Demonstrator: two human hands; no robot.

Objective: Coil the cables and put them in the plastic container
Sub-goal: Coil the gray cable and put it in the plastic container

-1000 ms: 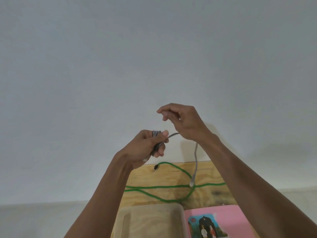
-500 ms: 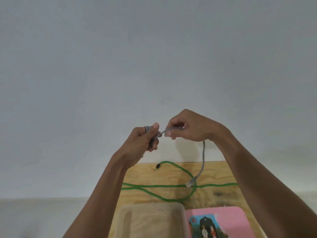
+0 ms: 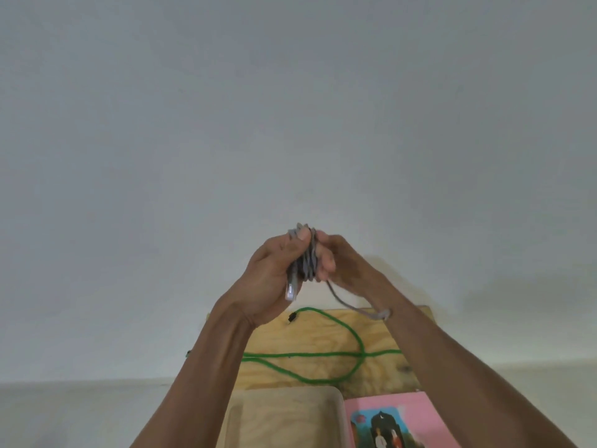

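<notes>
I hold a grey cable (image 3: 306,260) wound into a tight bundle, raised in front of the white wall. My left hand (image 3: 273,273) grips the bundle, with one plug sticking out below the palm. My right hand (image 3: 342,261) presses against the bundle's right side and pinches the loose tail, which hangs down to a plug near my right wrist. A green cable (image 3: 323,354) lies uncoiled in loops on the wooden board (image 3: 316,337). The translucent plastic container (image 3: 284,415) sits at the near edge, between my forearms.
A pink box with a picture on it (image 3: 397,421) lies right of the container. The wooden board ends close to the white wall behind it. A pale floor or surface runs along both sides of the board.
My right hand has come in against the bundle, wrapping more of the grey tail around it. The hanging tail is shorter and its plug has risen off the board.
</notes>
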